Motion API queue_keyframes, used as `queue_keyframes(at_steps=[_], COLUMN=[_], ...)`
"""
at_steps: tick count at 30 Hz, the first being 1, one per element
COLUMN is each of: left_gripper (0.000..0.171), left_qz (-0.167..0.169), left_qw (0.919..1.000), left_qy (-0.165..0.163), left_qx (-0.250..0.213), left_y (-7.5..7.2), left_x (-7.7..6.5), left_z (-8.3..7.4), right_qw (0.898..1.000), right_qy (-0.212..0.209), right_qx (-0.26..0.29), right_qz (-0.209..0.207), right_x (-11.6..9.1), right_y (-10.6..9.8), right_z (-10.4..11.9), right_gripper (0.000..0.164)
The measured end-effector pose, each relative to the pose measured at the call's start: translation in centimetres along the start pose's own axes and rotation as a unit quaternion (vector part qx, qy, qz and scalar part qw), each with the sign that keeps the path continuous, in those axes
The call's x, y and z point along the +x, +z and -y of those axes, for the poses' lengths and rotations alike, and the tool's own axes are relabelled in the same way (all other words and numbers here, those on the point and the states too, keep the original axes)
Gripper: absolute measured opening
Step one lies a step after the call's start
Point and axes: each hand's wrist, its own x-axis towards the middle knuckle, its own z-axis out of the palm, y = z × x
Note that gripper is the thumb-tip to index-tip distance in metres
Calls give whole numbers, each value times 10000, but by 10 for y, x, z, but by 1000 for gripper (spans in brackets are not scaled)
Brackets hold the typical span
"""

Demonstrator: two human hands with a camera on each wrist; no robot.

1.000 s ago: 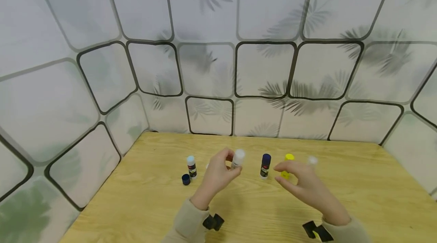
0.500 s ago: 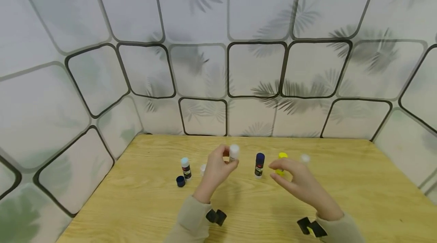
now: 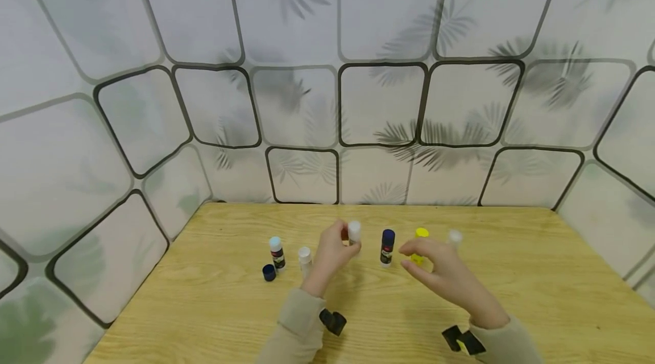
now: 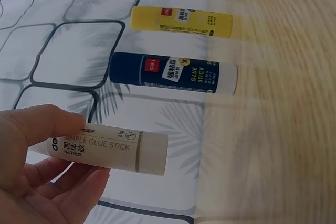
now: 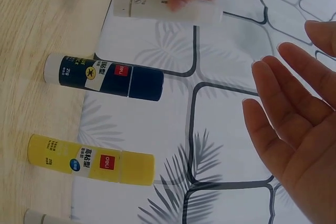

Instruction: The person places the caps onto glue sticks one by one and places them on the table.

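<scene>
My left hand point(image 3: 331, 253) holds a white glue stick point(image 4: 113, 148) between thumb and fingers, its cap end up. In the left wrist view its base is close to the table's surface. To its right a dark blue glue stick point(image 3: 387, 247) with a white base stands upright. My right hand point(image 3: 442, 273) is raised with fingers bent loosely and apart, with nothing between them. It partly covers a yellow glue stick point(image 3: 422, 233) in the head view; the right wrist view shows that yellow stick whole and upright, apart from the hand.
Left of my left hand stand a white tube point(image 3: 305, 259), partly behind the wrist, and a dark-labelled glue stick point(image 3: 277, 253) with a pale blue top. A dark blue cap point(image 3: 269, 272) lies near it. Another white glue stick point(image 3: 455, 236) stands far right. A patterned wall point(image 3: 378, 176) backs the table.
My left hand has lowered the white glue stick and shifted slightly right beside the blue one, uncovering the white tube at its left. The right hand keeps its pose. The head view has turned slightly right.
</scene>
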Motion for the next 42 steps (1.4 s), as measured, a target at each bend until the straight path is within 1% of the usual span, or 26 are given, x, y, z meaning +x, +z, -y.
queue_keyframes(at_steps=[5, 7, 11, 15, 18, 24, 31, 36, 42], left_gripper=[20, 19, 18, 18, 17, 17, 20, 22, 25], left_qz=[117, 163, 325, 467, 536, 723, 736, 739, 758], left_qw=[9992, 9988, 9982, 9973, 9964, 9939, 9937, 9936, 9924], left_qy=[-47, -88, -204, -227, -181, -253, -335, -329, -476], left_qx=[376, 450, 461, 516, 625, 789, 778, 790, 842], left_y=[3, 4, 4, 4, 5, 5, 6, 6, 5], left_x=[1, 1, 0, 0, 0, -1, 0, 0, 0], left_z=[7, 10, 15, 19, 22, 24, 26, 27, 24], right_qw=[10000, 9999, 9999, 9998, 9998, 9999, 9998, 9998, 9997], right_qy=[-73, -100, -148, -153, -152, -114, -80, -66, 46], right_qx=[19, 30, 79, 110, 117, 94, 98, 68, 76], right_qz=[8, 8, 19, 27, 29, 78, 125, 154, 210], right_x=[0, 0, 0, 0, -1, -1, -1, 0, 0], right_y=[2, 3, 4, 5, 5, 6, 6, 7, 6], right_z=[-1, -1, -1, -1, 0, 1, 1, 1, 3], right_gripper=[19, 20, 20, 18, 19, 17, 15, 15, 15])
